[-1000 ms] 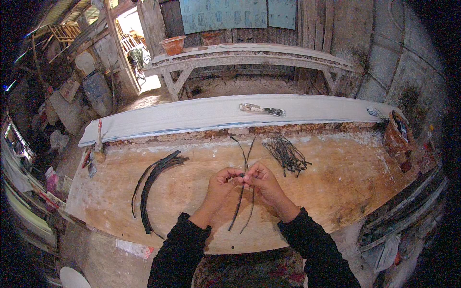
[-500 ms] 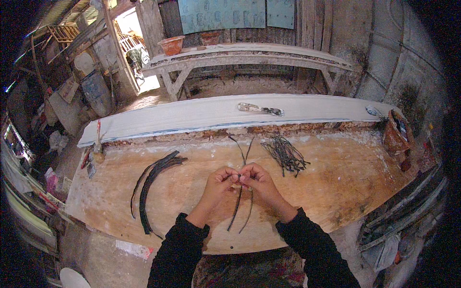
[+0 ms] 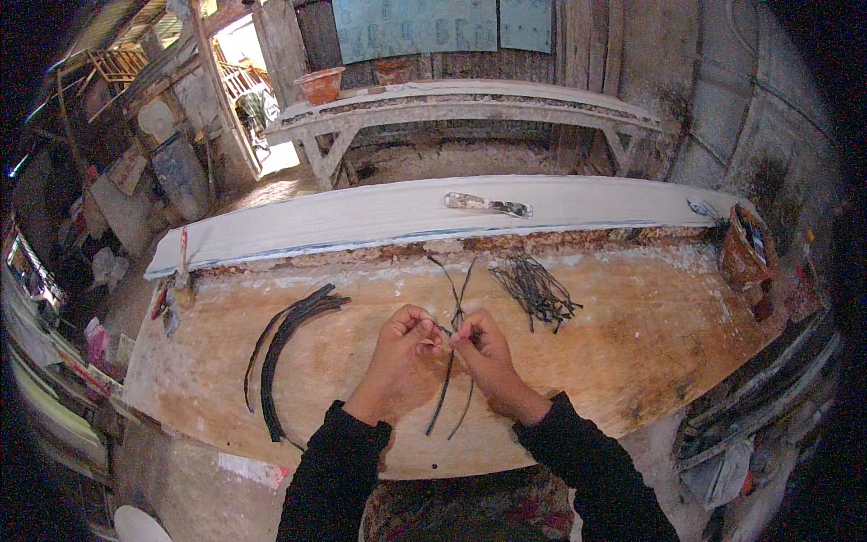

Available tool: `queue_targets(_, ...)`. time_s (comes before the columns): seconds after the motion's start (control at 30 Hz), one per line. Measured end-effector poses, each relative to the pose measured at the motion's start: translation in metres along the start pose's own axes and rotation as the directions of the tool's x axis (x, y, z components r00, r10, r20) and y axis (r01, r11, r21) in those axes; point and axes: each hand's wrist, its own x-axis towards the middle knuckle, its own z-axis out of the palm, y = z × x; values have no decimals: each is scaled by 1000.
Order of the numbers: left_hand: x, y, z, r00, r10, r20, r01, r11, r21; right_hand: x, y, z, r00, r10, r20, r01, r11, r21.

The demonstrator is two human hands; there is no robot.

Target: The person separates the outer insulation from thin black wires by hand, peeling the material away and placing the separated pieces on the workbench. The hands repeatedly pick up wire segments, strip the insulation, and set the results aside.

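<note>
Black strips (image 3: 441, 397) lie crossed on the wooden board in front of me, with a knot-like crossing between my hands. My left hand (image 3: 402, 348) pinches a short end of a black strip just left of that crossing. Closed at the fingertips, my right hand (image 3: 483, 352) grips the strips at the crossing; its fingers partly hide the spot. To the left lies a curved bundle of loose black strips (image 3: 275, 361). Beyond my right hand rests a pile of thin knotted black strips (image 3: 537, 294).
A long white plank (image 3: 361, 217) runs along the board's (image 3: 632, 361) far side, bearing a stained scraper (image 3: 488, 205). An orange-brown bucket (image 3: 748, 248) stands at the right end, a brush (image 3: 184, 271) at the left. Behind is a whitish bench (image 3: 470, 108) with an orange pot (image 3: 320, 86).
My hands have moved slightly apart. The left hand has shifted left, drawing a strip end, and the crossing of the strips now shows between them.
</note>
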Motion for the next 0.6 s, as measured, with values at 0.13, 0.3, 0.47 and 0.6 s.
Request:
queue_targets(0.13,-8,1,20,991,-126,-43,121,988,-93,-1,3,-2,995,-94,-32,91,993,-76)
queue_targets(0.3,-7,-4,8,993,-113,39,115,991,-63,-2,-1,3,997,-70,26,72,994,-84)
queue_targets(0.47,-3,-6,-3,994,-105,40,104,994,17,-5,-7,5,995,-100,17,101,991,-87)
queue_targets(0.6,-6,2,2,988,-154,6,154,987,43,-6,-3,5,1000,-10,18,11,998,-64)
